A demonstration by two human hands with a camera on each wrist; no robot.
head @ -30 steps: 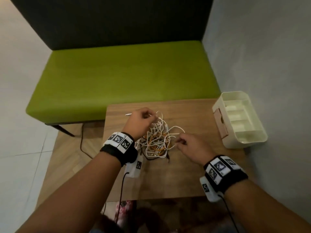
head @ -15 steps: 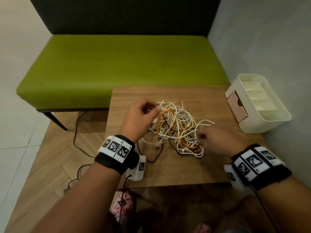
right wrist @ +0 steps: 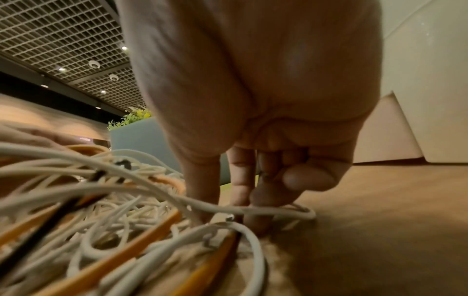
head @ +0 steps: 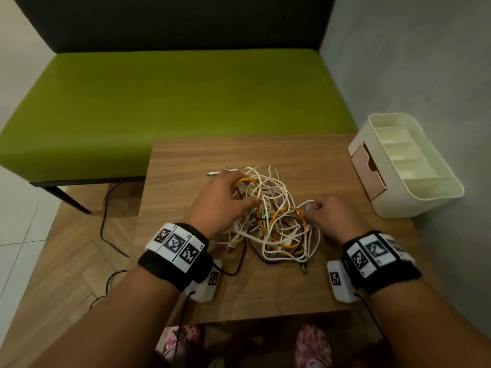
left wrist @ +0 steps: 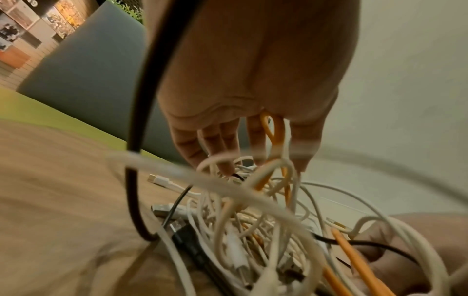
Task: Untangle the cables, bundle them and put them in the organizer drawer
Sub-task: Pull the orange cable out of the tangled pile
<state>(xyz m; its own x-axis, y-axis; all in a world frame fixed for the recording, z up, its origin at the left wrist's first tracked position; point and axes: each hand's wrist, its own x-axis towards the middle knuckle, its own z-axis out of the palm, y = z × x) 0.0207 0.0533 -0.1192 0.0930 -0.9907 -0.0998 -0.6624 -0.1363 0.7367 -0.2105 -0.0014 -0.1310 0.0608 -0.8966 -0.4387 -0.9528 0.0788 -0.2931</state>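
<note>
My left hand (head: pixel 221 201) reaches forward palm down, fingers (left wrist: pixel 229 144) spread and hooked downward in a loose grip. My right hand (head: pixel 330 216) is beside it, fingertips (right wrist: pixel 263 200) curled and pinched low.

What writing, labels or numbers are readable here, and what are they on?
No text reads clearly.
Left wristband: black-and-white code squares; tiny corner marks too small to read.
Right wristband: the same, blurred.
Wall pictures: lettering too blurred to read.
Organizer: no print visible.
</note>
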